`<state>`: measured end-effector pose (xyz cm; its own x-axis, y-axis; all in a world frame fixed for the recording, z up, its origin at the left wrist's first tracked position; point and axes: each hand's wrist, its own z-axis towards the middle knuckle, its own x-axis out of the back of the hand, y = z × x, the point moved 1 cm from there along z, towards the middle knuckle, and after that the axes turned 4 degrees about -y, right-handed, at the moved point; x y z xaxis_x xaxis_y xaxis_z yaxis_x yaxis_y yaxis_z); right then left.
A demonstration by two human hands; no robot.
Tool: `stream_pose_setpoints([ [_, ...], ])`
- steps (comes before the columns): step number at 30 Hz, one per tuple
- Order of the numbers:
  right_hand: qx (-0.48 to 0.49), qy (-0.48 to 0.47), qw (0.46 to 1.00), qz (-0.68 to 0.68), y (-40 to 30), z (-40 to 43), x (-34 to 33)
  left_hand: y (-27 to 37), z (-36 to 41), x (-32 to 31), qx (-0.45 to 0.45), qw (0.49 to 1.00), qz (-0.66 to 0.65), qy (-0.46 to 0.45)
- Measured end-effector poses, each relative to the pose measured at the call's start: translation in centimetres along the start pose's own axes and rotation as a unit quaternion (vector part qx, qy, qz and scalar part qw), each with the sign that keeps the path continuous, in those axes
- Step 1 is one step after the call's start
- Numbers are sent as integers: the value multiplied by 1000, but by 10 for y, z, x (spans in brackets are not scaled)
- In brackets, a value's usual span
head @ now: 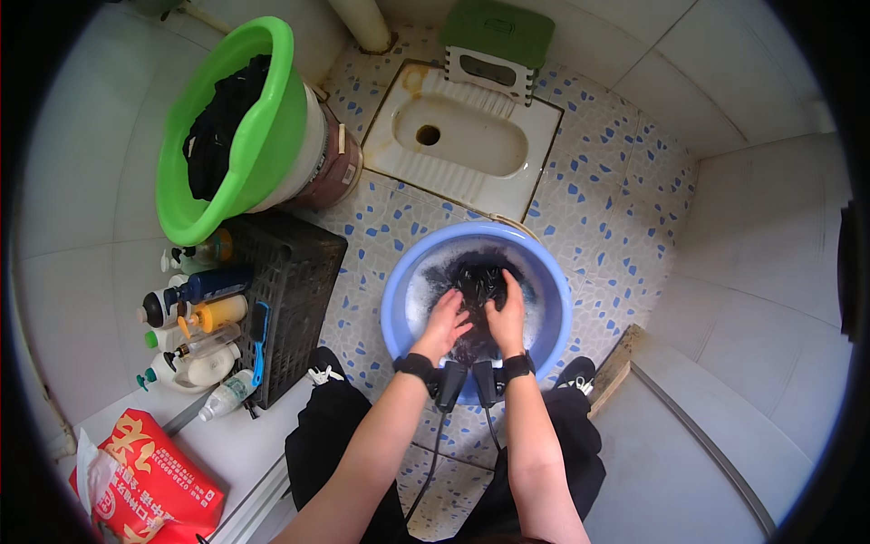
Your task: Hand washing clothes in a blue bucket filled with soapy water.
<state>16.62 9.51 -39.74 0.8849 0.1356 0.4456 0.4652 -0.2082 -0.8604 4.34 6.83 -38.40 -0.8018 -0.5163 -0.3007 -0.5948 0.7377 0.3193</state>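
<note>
A blue plastic basin [393, 285] stands on the floor between my feet, holding foamy water [418, 299]. In its middle lies a wet, dark clump of black cloth [479, 282], partly under the water. My left hand [445, 328] is at the clump's left side with its fingers spread and slightly curled. At the right side, my right hand [507, 314] rests against the cloth, thumb apart from the fingers; whether it pinches any fabric is unclear. Each wrist wears a black strap with a small cabled device, the left device [450, 386] and the right device [485, 382] nearly touching.
Beyond the basin is a squat toilet [469, 136] with a green-topped stool [499, 34] over its far edge. A green basin [268, 149] of dark clothes sits tilted on a bucket [333, 163]. Left are a black crate [299, 299], several bottles, a blue brush [259, 343] and a red bag [160, 469].
</note>
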Motion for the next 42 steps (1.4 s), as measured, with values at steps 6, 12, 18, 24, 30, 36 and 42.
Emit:
stream_pose_setpoints([
  [6,-167,-131,977,-5,20,20,-3,-8,23,10,-16,999,30,13],
  [12,-174,-10,951,257,-15,-14,27,-4,-25,-7,22,998,11,51],
  [18,-77,-130,950,273,-130,-70,54,12,-84,-34,57,973,-161,-155],
  [24,46,-42,993,-95,-132,-84,60,-6,-100,-25,-34,996,-71,-32],
  [30,-192,-188,914,303,-68,-78,87,19,-132,-28,-364,804,469,-18],
  [36,-299,-178,867,356,-83,-52,36,24,-141,-21,-241,857,439,-120],
  [42,-80,-82,970,216,-84,-81,31,47,-117,-27,-22,983,182,8],
])
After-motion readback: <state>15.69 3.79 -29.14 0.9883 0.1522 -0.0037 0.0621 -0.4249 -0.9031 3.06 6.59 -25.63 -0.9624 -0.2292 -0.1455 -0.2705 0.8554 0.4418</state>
